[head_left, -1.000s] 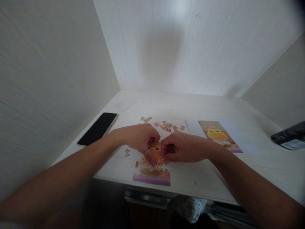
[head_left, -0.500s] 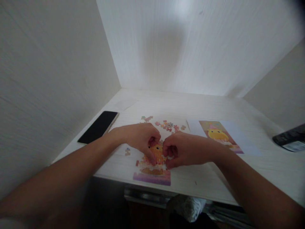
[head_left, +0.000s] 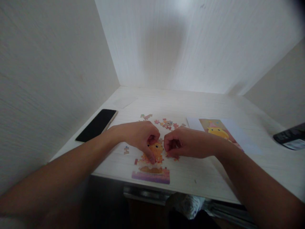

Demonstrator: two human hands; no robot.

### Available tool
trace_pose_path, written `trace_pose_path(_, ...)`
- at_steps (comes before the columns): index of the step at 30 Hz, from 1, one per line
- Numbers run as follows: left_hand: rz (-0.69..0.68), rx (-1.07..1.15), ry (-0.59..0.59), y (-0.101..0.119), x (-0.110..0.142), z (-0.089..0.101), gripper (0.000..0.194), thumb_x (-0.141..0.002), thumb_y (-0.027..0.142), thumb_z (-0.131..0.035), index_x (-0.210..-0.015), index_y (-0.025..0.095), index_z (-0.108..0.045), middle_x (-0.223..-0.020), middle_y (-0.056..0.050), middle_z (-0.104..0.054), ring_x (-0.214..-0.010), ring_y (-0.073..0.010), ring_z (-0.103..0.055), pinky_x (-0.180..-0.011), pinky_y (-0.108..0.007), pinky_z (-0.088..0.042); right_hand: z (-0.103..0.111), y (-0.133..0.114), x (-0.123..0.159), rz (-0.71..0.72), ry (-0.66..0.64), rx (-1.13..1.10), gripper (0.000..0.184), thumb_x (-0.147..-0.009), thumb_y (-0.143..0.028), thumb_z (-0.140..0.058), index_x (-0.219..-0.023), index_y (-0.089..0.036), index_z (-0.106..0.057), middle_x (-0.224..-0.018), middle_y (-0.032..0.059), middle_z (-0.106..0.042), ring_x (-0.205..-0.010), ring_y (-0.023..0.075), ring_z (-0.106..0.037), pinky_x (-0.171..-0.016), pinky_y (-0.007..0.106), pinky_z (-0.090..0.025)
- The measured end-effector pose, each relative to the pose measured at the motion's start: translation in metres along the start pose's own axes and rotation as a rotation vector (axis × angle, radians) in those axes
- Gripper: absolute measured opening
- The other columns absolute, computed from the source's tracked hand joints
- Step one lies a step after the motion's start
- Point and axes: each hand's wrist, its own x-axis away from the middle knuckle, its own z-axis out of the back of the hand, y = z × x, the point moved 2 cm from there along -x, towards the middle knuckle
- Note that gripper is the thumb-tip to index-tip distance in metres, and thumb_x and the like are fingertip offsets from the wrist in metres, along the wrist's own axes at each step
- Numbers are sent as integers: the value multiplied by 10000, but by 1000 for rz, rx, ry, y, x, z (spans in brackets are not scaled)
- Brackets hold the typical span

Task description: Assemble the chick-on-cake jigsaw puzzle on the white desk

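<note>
A partly joined jigsaw puzzle [head_left: 150,176] lies near the table's front edge, showing a yellow figure with dark eyes above a purple-pink strip. My left hand [head_left: 143,136] is curled over its left side, with thumb and fingers pressing on the yellow part and hiding some of it. Just right of the puzzle, my right hand [head_left: 183,143] has its thumb and fingers pinched at a small reddish puzzle piece [head_left: 168,155], mostly covered by the fingertips. Beside it, under the hand, lies another loose piece [head_left: 176,158].
Several loose puzzle pieces [head_left: 166,123] lie behind my hands, and a joined pair [head_left: 126,150] sits to the left. A black phone [head_left: 97,125] rests at the left wall. On the right are a printed reference picture [head_left: 215,128] and a dark bottle-like object [head_left: 290,137].
My right hand has moved slightly up and away from the puzzle's right edge, uncovering loose pieces there. The left hand stays on the puzzle. The whole view has shifted slightly.
</note>
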Motion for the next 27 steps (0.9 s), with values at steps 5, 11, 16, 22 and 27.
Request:
trace_pose_path(5, 6, -2, 7, 0, 0, 0, 543, -550, 659, -807, -684, 186, -576, -639, 33, -559, -557, -115, -444, -523, -273, -284, 2, 13, -5, -14, 83, -75, 89, -812, -185, -635, -875, -189, -697, -742, -2, -677, -637, 131, -592, -567, 236, -411)
trace_pose_path(11, 7, 0, 6, -2, 1, -2, 600, -547, 741, -754, -698, 187, -578, -645, 24, -570, -555, -117, -452, -518, -274, -276, -3, 10, -9, -50, 142, -41, 55, -794, -229, -675, -828, -187, -684, -701, -11, -666, -597, 120, -582, -537, 228, -398)
trace_pose_path(16, 13, -26, 15, -1, 1, -1, 618, -533, 767, -741, -694, 192, -581, -639, 28, -572, -559, -118, -455, -520, -273, -279, -3, 8, -9, -22, 107, -16, 79, -814, -223, -650, -851, -192, -713, -725, -9, -688, -607, 117, -590, -560, 230, -415)
trace_pose_path(22, 7, -24, 11, 0, 0, 0, 607, -539, 750, -753, -697, 190, -577, -639, 31, -570, -551, -111, -448, -512, -271, -271, -1, 4, -7, -73, 58, 2, 140, -797, -273, -682, -904, -184, -698, -701, -10, -673, -597, 121, -591, -528, 221, -415)
trace_pose_path(27, 14, -17, 14, 0, 0, -1, 609, -531, 748, -757, -698, 189, -584, -638, 26, -567, -553, -115, -447, -515, -270, -282, -1, -2, -5, -92, 63, 66, 123, -797, -271, -665, -874, -176, -666, -691, -8, -643, -585, 121, -557, -501, 230, -380)
